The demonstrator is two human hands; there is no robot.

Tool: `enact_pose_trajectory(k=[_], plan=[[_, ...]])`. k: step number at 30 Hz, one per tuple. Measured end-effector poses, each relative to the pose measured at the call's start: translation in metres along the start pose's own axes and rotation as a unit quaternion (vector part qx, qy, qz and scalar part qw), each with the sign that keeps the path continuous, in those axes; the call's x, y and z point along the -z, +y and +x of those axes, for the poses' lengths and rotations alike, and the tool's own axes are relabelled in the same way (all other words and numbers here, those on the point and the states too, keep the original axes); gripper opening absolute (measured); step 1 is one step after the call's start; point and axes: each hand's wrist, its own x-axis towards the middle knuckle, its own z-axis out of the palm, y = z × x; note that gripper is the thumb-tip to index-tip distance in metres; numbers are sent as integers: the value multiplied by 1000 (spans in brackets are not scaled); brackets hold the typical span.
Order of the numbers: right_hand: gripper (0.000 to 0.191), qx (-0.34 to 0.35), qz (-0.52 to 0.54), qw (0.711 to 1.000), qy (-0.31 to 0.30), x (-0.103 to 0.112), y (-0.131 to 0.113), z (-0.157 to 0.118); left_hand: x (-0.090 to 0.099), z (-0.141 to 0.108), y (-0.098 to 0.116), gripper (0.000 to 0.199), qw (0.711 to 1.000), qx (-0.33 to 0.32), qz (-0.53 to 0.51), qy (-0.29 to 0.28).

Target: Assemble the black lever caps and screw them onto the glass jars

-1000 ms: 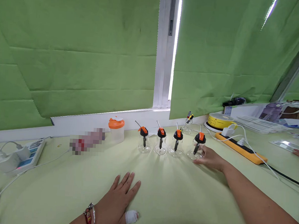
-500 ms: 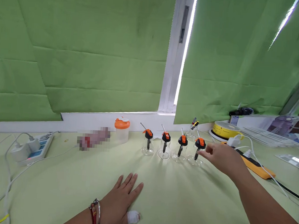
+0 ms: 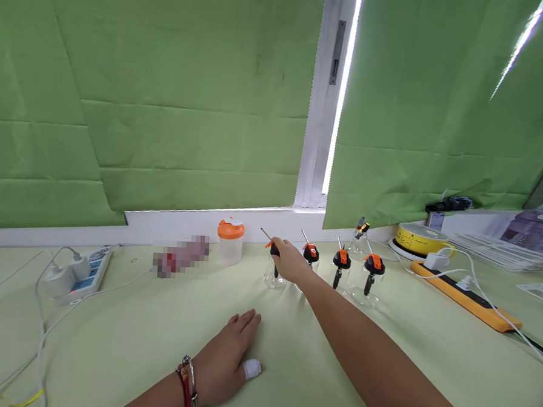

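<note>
My left hand (image 3: 225, 360) lies flat on the pale green table (image 3: 123, 341), holding nothing, with white tape round its thumb. My right hand (image 3: 291, 262) reaches across to the leftmost of several clear glasses in a row. Its fingers are closed at that glass's black-and-orange top (image 3: 274, 248); the fingertips are partly hidden. From the top a thin metal rod slants up, and a dark stem hangs in the glass (image 3: 274, 281). My forearm partly covers the second glass top (image 3: 311, 253). Two like tops, a middle one (image 3: 342, 259) and a right one (image 3: 374, 263), stand farther right.
An orange-lidded cup (image 3: 230, 244) stands by the wall, beside a pixelated item (image 3: 182, 258). A white power strip (image 3: 90, 279) with cables lies left. To the right are an orange power strip (image 3: 467, 297), a yellow round case (image 3: 419, 237) and a glass holding small screwdrivers (image 3: 359, 238).
My right hand has moved left from the rightmost glass to the leftmost one. My left hand's fingers have drawn together on the table. The view has shifted slightly.
</note>
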Motion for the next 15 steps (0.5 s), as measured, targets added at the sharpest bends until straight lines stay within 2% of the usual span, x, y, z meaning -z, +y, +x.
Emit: enact_pose_trajectory(k=[2, 5, 8, 10, 11, 13, 15], plan=[[33, 11, 5, 1000, 10, -2, -6, -9, -2, 1, -3, 74, 998, 29, -32, 40], [32, 28, 14, 999, 8, -4, -26, -35, -5, 2, -4, 78, 986, 34, -110, 124], [32, 45, 45, 998, -12, -4, -51, -72, -6, 2, 3, 83, 958, 9, -208, 197], [30, 92, 101, 989, -52, 0, -64, -95, -4, -1, 12, 83, 931, -13, -286, 227], [27, 123, 134, 980, -76, 3, -67, -104, -2, -2, 16, 84, 913, -18, -327, 242], [24, 139, 209, 962, -102, 10, -63, -113, 2, -6, 24, 84, 885, 1, -390, 253], [31, 82, 291, 952, -42, 17, -48, -110, 6, -8, 29, 79, 858, 23, -442, 262]])
